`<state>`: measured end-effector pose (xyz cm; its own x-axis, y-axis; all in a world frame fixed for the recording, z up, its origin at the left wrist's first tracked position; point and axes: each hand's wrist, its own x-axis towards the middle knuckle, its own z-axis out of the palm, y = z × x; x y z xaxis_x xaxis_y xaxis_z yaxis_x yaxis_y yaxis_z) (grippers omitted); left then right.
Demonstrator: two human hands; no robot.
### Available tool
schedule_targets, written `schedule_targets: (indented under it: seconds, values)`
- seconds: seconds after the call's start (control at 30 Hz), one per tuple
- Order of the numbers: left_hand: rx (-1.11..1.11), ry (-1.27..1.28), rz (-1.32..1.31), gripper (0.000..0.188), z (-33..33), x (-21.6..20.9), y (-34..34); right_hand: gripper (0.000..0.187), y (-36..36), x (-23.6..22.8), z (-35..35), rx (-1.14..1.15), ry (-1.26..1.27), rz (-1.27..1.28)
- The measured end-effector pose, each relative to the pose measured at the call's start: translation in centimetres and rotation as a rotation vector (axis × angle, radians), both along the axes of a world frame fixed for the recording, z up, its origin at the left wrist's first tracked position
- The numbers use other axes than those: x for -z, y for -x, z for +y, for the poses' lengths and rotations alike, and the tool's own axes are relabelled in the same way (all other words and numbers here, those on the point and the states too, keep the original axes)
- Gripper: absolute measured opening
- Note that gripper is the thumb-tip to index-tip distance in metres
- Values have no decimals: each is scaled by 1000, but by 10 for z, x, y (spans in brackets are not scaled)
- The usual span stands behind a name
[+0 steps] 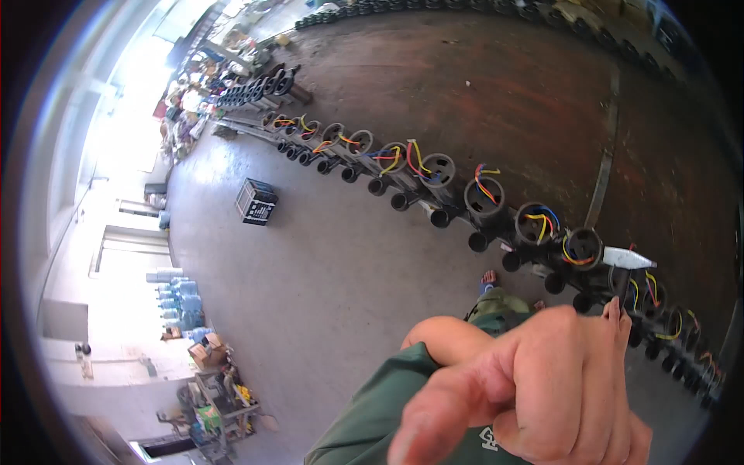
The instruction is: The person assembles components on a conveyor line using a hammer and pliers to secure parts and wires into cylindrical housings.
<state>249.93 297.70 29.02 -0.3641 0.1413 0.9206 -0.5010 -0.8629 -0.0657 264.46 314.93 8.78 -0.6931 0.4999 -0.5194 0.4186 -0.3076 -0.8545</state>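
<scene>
Very close in front, my left hand (550, 387) is curled with its knuckles up and its thumb toward the lower left; nothing shows in its fingers. Its bare forearm and green sleeve (376, 407) lie behind it. Past its right side a few fingertips (614, 316) show, apparently of my right hand; the rest is hidden and I cannot tell what they hold. Just beyond them a pale, pointed flat piece (629, 258) lies by a dark round housing (583, 246). Red, yellow and blue wires stick out of this housing and its neighbours.
The long row of dark cylindrical housings (439, 169) runs from far left to near right. A black crate (256, 201) stands on the grey floor (310, 271). Blue water bottles (182, 302) and a cluttered rack (213, 411) line the left wall. More dark parts (349, 12) lie far back.
</scene>
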Motion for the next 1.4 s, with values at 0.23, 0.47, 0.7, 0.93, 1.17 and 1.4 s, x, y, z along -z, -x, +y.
schedule_targets:
  seconds: [0.23, 0.47, 0.7, 0.93, 1.17, 1.4]
  values:
    - [46, 34, -56, 65, 17, -3, -18, 34, -18, -11, 2, 22, -2, -24]
    - [137, 42, -65, 64, 39, -1, -37, 40, -39, -7, 14, 160, 44, 25]
    - [195, 58, -114, 63, 55, 1, -49, 40, -45, -17, 22, 172, 10, 17]
    - [278, 102, -119, 62, 73, 1, -61, 40, -69, -12, 34, 259, 16, 31]
    - [12, 723, -34, 46, 119, 59, -19, 37, -89, -4, 44, 320, -99, -15]
    - [-1150, 1290, 1379, 48, 170, 243, -3, 36, -101, -20, 60, 337, -158, 73]
